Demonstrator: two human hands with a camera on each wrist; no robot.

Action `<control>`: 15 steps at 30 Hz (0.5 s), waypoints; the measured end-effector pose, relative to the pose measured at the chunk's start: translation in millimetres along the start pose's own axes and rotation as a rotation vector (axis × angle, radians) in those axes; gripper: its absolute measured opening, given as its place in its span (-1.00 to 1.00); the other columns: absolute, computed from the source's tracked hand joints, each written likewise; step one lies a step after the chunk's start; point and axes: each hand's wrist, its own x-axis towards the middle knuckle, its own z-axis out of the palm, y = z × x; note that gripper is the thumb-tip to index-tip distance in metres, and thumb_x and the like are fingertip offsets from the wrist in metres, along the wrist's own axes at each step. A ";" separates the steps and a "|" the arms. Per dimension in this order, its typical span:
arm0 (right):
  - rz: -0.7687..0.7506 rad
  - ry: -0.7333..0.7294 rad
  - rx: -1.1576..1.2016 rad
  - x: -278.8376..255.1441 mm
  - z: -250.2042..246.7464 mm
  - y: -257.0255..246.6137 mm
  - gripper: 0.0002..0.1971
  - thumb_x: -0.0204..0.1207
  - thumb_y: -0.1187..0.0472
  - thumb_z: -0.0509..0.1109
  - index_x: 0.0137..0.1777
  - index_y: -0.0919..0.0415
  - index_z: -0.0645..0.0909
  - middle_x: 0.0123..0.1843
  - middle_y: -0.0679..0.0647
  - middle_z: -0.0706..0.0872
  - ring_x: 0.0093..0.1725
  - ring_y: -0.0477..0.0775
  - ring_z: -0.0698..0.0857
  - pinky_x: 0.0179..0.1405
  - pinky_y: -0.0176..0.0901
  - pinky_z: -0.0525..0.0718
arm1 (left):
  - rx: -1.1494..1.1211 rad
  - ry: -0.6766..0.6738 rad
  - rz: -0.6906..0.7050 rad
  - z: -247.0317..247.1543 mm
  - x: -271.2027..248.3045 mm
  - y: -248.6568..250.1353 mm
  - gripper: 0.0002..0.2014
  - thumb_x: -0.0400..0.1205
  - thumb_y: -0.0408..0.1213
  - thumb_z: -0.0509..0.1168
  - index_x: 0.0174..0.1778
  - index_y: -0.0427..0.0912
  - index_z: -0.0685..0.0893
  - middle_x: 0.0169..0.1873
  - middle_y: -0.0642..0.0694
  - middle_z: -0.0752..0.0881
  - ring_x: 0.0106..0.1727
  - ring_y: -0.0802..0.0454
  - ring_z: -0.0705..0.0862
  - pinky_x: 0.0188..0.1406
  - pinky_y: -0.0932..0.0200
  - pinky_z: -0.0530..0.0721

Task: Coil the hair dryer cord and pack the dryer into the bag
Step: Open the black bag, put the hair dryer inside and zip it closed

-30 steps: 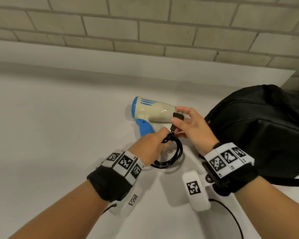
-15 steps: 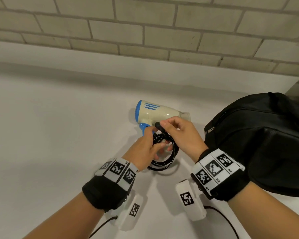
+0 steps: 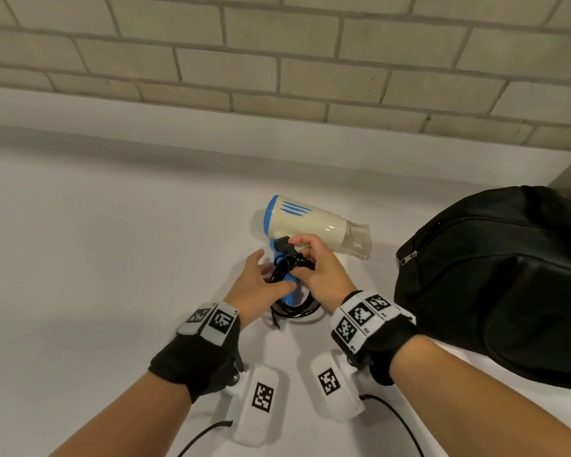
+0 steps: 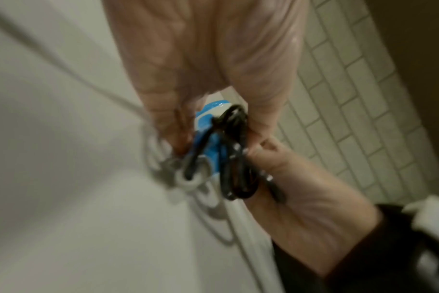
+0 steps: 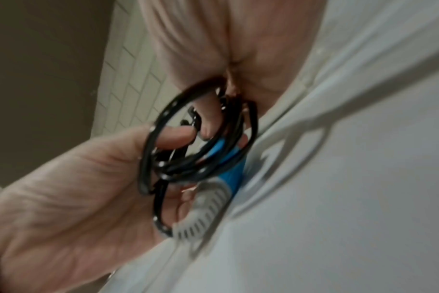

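Since the earlier frames the plug (image 3: 282, 243) has been carried from beside the barrel to the top of the blue handle (image 3: 289, 285), and the coiled cord (image 3: 294, 310) has been brought against that handle; the hair dryer (image 3: 314, 225) lies on its side on the white desk (image 3: 96, 258) toward the far edge, nozzle pointing to the black bag (image 3: 495, 275) at the right edge, which is seen with its zipper pull near the dryer; the right hand (image 3: 317, 272) is pinched on the plug and upper loops, while the left hand (image 3: 256, 285) is curled on the cord against the handle; both wrist views are blurred. The cord is judged springy and likely to uncoil if released; the dryer seems light, rigid and smooth, so a hold round handle and loops together is advised.
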 end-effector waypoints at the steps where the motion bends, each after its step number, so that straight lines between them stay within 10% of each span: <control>1: 0.002 0.003 -0.023 2.5 4.4 1.8 -0.54 0.44 0.57 0.21 0.07 -0.05 0.39 -0.05 0.09 0.56 0.03 0.10 0.60 0.08 -0.12 0.65 | 0.002 0.008 -0.011 -0.3 1.8 -1.3 -0.20 0.50 -0.38 0.36 0.55 -0.16 0.02 0.45 -0.17 0.39 0.28 0.04 0.47 0.21 0.19 0.45; 4: 0.040 0.062 -0.096 9.9 15.6 0.0 -0.50 0.35 0.59 0.13 -0.04 -0.11 0.41 0.09 0.08 0.39 0.22 0.11 0.46 0.34 0.09 0.50 | 0.062 0.011 -0.030 -2.7 12.5 -1.8 -0.40 0.46 -0.34 0.39 0.41 -0.23 0.36 0.27 -0.18 0.61 0.22 -0.09 0.61 0.25 0.07 0.57; 8: 0.123 0.092 0.027 13.3 19.8 -8.9 -0.57 0.38 0.52 0.09 -0.22 -0.11 0.47 0.13 0.06 0.26 0.24 0.02 0.39 0.42 -0.05 0.43 | 0.057 -0.121 -0.029 -4.4 18.2 9.5 -0.83 0.46 -0.44 0.37 -0.05 -0.23 0.65 -0.29 -0.05 0.69 -0.20 0.06 0.65 -0.24 0.31 0.56; 15: 0.189 -0.078 0.368 2.0 14.5 -3.5 -0.80 0.57 0.37 0.15 -0.11 0.02 0.42 -0.04 0.03 0.56 -0.10 -0.09 0.59 -0.19 -0.43 0.62 | 0.002 -0.142 0.033 0.9 17.8 5.6 -0.82 0.50 -0.40 0.35 0.00 -0.15 0.64 -0.23 0.00 0.70 -0.16 0.17 0.67 -0.19 0.42 0.62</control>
